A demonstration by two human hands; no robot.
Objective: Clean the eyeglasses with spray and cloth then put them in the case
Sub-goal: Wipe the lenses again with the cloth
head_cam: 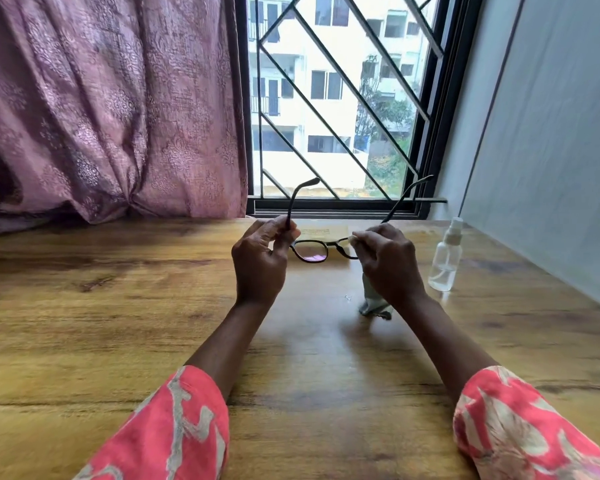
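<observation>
1. Eyeglasses [321, 249]: one pair, with two temple arms raised and one lens fully visible; the other lens is hidden behind the cloth and fingers.
2. Cleaning cloth [369, 299]: one, pale grey.
3. Spray bottle [445, 259]: one, clear plastic, with one white nozzle.
4. Hands: two, the left hand [260, 261] and the right hand [388, 263].
5. Patterned sleeves: two, the left sleeve [174, 431] and the right sleeve [520, 427].
6. Wooden table [118, 323]: one.
7. Curtain [108, 105]: one.
8. Window [333, 98]: one, with one metal grille.
9. Flat pale item [323, 231] behind the glasses: one; its kind cannot be told.
</observation>
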